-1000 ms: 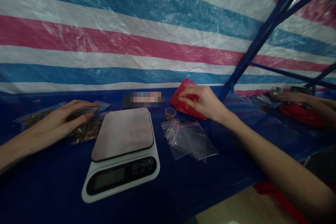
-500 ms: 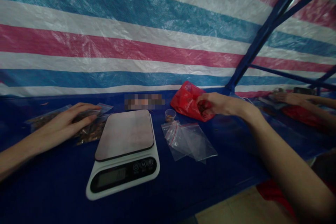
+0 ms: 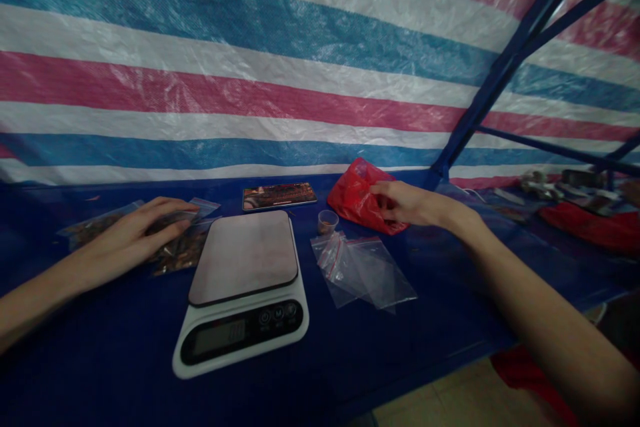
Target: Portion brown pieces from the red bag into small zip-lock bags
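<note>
On the blue table (image 3: pixel 350 367), we record work that we judge to be partway along. Left side: clear zip bags (image 3: pixel 175 255) already loaded with brown pieces, lying flat and overlapping; exact count not possible, since our left hand (image 3: pixel 140 228) covers part of them. Right side: flat zip bags (image 3: pixel 383 273), fanned in a loose stack, with no contents that we can see. We take the loaded ones as done and the flat ones as left; whether the loaded ones are sealed, we cannot tell.

Between the two groups stands the white scale (image 3: pixel 245 257), its display lit too faintly for us to read with confidence.

Subject of note: the red bag (image 3: pixel 354 195), at the back right of the scale, beyond the flat zip bags. Thin, glossy plastic, crumpled, slumped to a low mound, its mouth turned toward our right hand (image 3: pixel 407 203). Contents not visible from this angle.

Grip: right fingers are curled at the mouth of the red bag, tips partly hidden; we cannot tell whether they pinch anything. Left hand lies loosely over the loaded bags, thumb apart from the fingers, with no clench seen.

Also present: a small clear cup (image 3: pixel 328 221) with a little brown matter inside, just behind the flat zip bags.
</note>
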Demonstrator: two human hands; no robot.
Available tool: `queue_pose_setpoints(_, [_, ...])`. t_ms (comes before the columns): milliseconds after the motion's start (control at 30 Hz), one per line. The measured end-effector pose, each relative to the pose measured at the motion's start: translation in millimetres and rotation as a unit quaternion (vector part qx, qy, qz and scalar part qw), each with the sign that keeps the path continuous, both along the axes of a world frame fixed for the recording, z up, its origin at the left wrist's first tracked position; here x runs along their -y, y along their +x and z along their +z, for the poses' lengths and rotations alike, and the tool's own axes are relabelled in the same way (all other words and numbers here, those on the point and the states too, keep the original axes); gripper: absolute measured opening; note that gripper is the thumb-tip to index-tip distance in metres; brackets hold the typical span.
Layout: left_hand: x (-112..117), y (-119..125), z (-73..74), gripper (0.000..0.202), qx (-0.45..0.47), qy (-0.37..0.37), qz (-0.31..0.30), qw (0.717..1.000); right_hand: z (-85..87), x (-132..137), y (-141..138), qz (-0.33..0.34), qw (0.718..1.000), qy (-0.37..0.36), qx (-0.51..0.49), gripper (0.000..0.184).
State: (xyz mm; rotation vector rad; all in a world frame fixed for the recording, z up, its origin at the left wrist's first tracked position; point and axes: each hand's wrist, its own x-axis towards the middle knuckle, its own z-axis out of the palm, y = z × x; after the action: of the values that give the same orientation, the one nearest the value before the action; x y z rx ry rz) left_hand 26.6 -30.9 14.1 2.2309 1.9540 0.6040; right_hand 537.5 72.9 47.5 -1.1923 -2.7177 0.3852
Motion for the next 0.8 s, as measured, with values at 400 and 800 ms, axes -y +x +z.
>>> queue_pose_setpoints(400, [-1.1,-3.0,-1.6,0.073,0.044,-0.027,-0.025,0.998,-20.0,6.9,-37.8,-0.014,0.989,0.149,0.010,0.028])
queue_pose_setpoints(800, [-6.4,-15.2,-13.0,0.067,0.054,-0.035,-0.042,0.997,-21.4,-4.2,-46.6,0.064,0.991,0.092,-0.074,0.018])
